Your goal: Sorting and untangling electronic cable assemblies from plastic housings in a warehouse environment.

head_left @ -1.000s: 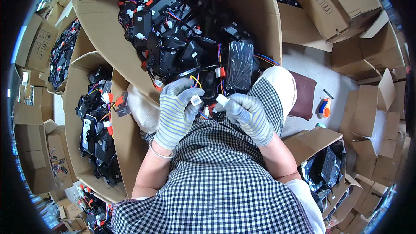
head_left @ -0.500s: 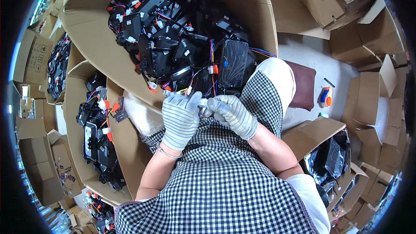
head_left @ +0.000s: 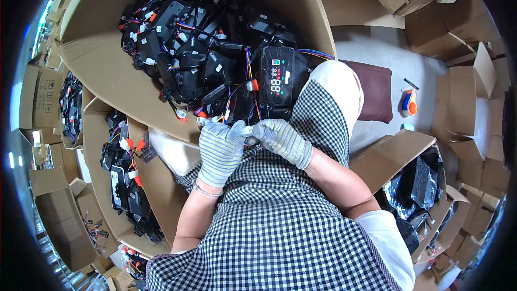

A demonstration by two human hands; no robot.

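In striped work gloves, my left hand and my right hand meet in front of the big box's near edge. Both are closed, pinching a small white plug connector between them; my fingers hide most of it. Just beyond lies a flat black display unit, wrapped in clear film, with lit digits and coloured symbols on its face. Thin coloured wires with an orange-and-white connector run beside it toward my hands.
The large cardboard box holds a heap of black wired units. At the left, another box holds more. An open box with film-wrapped black parts stands at the right, near an orange-and-blue tape dispenser and a dark red mat.
The display unit's face has gone from dark to lit. My hands stay together at the connector; the whole view has shifted slightly.
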